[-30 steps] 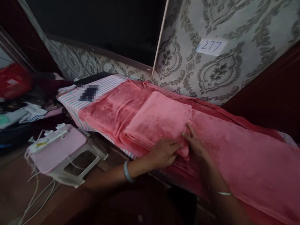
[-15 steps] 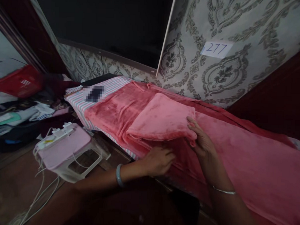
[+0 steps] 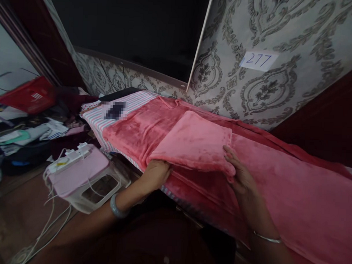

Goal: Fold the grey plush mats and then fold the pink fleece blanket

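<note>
A plush pink blanket (image 3: pixel 295 186) lies spread along a long surface, with one part folded back into a lighter flap (image 3: pixel 197 142). My left hand (image 3: pixel 155 175) is closed at the flap's near left edge, its fingertips tucked under the fabric and hidden. At the flap's near right corner, my right hand (image 3: pixel 241 174) holds the hem, its fingers bent along the side. Between both hands the hem hangs slightly raised above the darker pink layer (image 3: pixel 191 182) below.
A striped sheet (image 3: pixel 100 119) shows beyond the blanket, bearing a blurred dark item (image 3: pixel 116 110). Left stands a pink-topped stool (image 3: pixel 79 171) with a power strip (image 3: pixel 74 154) and trailing cords. Clothes and a red basket (image 3: pixel 35 94) lie behind it. A large screen (image 3: pixel 127 30) hangs above.
My left hand has moved left from below the flap's middle to its left edge, taking hold there. My right hand stays at the right corner. The view has shifted slightly.
</note>
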A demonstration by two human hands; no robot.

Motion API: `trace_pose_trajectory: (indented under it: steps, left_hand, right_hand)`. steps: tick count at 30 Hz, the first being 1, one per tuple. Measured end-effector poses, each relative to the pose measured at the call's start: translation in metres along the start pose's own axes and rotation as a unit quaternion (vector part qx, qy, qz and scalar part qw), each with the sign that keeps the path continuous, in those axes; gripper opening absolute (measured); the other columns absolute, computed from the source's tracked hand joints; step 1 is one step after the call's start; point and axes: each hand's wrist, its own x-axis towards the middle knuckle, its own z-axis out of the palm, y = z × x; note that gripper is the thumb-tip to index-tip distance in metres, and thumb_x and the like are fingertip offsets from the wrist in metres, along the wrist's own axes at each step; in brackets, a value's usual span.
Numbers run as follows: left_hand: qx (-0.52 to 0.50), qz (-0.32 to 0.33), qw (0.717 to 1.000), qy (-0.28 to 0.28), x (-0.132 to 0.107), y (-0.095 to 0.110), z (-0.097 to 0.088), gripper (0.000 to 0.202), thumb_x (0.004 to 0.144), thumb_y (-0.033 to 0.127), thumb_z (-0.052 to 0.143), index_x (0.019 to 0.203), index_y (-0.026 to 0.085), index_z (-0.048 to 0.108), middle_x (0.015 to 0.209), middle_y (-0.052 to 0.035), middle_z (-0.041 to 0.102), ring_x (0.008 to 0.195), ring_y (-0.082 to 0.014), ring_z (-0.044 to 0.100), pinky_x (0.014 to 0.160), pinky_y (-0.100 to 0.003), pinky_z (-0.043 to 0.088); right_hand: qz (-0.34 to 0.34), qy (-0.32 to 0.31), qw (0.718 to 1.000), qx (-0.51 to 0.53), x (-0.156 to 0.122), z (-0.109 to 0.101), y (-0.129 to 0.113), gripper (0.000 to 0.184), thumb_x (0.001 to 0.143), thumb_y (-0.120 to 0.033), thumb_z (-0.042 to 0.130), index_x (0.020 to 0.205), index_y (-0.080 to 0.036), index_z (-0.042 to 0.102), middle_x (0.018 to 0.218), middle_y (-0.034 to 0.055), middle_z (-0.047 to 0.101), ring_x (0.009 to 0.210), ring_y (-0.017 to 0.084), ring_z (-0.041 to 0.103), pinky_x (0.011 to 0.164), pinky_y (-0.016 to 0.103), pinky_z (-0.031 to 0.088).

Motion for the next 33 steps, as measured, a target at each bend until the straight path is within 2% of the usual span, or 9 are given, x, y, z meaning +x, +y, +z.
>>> trace_pose_trajectory:
  steps: [5, 8, 10, 13, 16, 20, 24, 28, 33]
  left_hand:
    - [0.008, 0.006, 0.996, 0.084, 0.002, -0.005, 0.005, 0.030, 0.098, 0.014, 0.039, 0.108, 0.014, 0.068, 0.103, -0.0153, 0.072, 0.098, -0.0264, 0.069, 0.091, -0.041, 0.055]
    - [-0.002, 0.019, 0.991, 0.129, -0.002, -0.010, 0.008, 0.025, 0.094, 0.013, 0.046, 0.111, 0.014, 0.065, 0.110, -0.0152, 0.070, 0.107, -0.0282, 0.066, 0.097, -0.044, 0.053]
    - [-0.013, 0.019, 0.990, 0.142, -0.006, -0.014, 0.010, 0.023, 0.094, 0.014, 0.047, 0.109, 0.016, 0.064, 0.108, -0.0137, 0.070, 0.104, -0.0274, 0.066, 0.095, -0.043, 0.054]
    - [-0.023, 0.009, 0.990, 0.141, -0.010, -0.020, 0.013, 0.022, 0.094, 0.012, 0.044, 0.105, 0.016, 0.064, 0.099, -0.0123, 0.069, 0.094, -0.0256, 0.066, 0.089, -0.041, 0.056]
    - [-0.020, 0.025, 0.988, 0.154, -0.011, -0.024, 0.016, 0.026, 0.093, 0.012, 0.044, 0.108, 0.013, 0.065, 0.102, -0.0145, 0.068, 0.097, -0.0267, 0.065, 0.090, -0.043, 0.055]
    - [-0.023, 0.045, 0.983, 0.177, -0.010, -0.027, 0.014, 0.031, 0.094, 0.013, 0.042, 0.112, 0.013, 0.067, 0.106, -0.0148, 0.068, 0.101, -0.0271, 0.064, 0.090, -0.043, 0.055]
    - [-0.016, 0.044, 0.986, 0.160, -0.012, -0.031, 0.011, 0.030, 0.094, 0.016, 0.044, 0.111, 0.015, 0.069, 0.105, -0.0127, 0.068, 0.101, -0.0265, 0.063, 0.091, -0.043, 0.055]
    - [-0.003, 0.050, 0.993, 0.105, -0.017, -0.038, 0.012, 0.028, 0.095, 0.016, 0.043, 0.102, 0.016, 0.070, 0.099, -0.0125, 0.069, 0.096, -0.0251, 0.064, 0.090, -0.042, 0.055]
    - [0.004, 0.074, 0.995, 0.073, -0.022, -0.047, 0.015, 0.027, 0.095, 0.015, 0.042, 0.099, 0.016, 0.069, 0.098, -0.0125, 0.069, 0.096, -0.0252, 0.065, 0.092, -0.042, 0.055]
  right_hand:
    - [0.005, 0.027, 0.998, 0.057, 0.005, 0.014, -0.014, 0.054, 0.056, -0.013, 0.080, 0.108, -0.023, 0.071, 0.082, -0.0051, 0.065, 0.053, 0.006, 0.057, 0.036, 0.011, 0.045]
    - [-0.005, 0.004, 0.999, 0.048, 0.003, 0.019, -0.016, 0.057, 0.059, -0.016, 0.081, 0.115, -0.025, 0.070, 0.078, -0.0069, 0.064, 0.044, 0.005, 0.050, 0.030, 0.013, 0.040]
    - [0.000, -0.009, 1.000, 0.029, 0.001, 0.019, -0.013, 0.059, 0.061, -0.018, 0.082, 0.117, -0.027, 0.069, 0.079, -0.0074, 0.064, 0.040, 0.004, 0.046, 0.028, 0.014, 0.038]
    - [0.005, 0.009, 1.000, 0.019, -0.003, 0.014, -0.003, 0.052, 0.059, -0.016, 0.083, 0.109, -0.026, 0.072, 0.083, -0.0059, 0.065, 0.050, 0.006, 0.055, 0.036, 0.015, 0.048]
    - [0.006, 0.030, 0.999, 0.020, -0.004, 0.008, 0.007, 0.048, 0.057, -0.016, 0.083, 0.104, -0.025, 0.073, 0.085, -0.0038, 0.065, 0.065, 0.011, 0.064, 0.045, 0.016, 0.055]
    - [-0.015, 0.020, 1.000, 0.010, -0.002, 0.005, 0.010, 0.054, 0.058, -0.021, 0.085, 0.111, -0.026, 0.072, 0.094, -0.0017, 0.069, 0.071, 0.013, 0.067, 0.053, 0.021, 0.058]
    - [-0.063, 0.032, 0.997, 0.010, 0.003, 0.003, 0.018, 0.065, 0.053, -0.021, 0.087, 0.116, -0.027, 0.070, 0.100, -0.0009, 0.072, 0.079, 0.014, 0.067, 0.067, 0.023, 0.059]
    - [-0.043, 0.036, 0.998, -0.022, 0.002, -0.009, 0.040, 0.068, 0.052, -0.023, 0.085, 0.118, -0.029, 0.069, 0.097, -0.0025, 0.071, 0.081, 0.015, 0.066, 0.070, 0.026, 0.058]
    - [-0.043, 0.055, 0.996, -0.049, -0.004, -0.019, 0.060, 0.070, 0.053, -0.024, 0.084, 0.121, -0.030, 0.069, 0.119, -0.0001, 0.070, 0.102, 0.019, 0.065, 0.079, 0.027, 0.058]
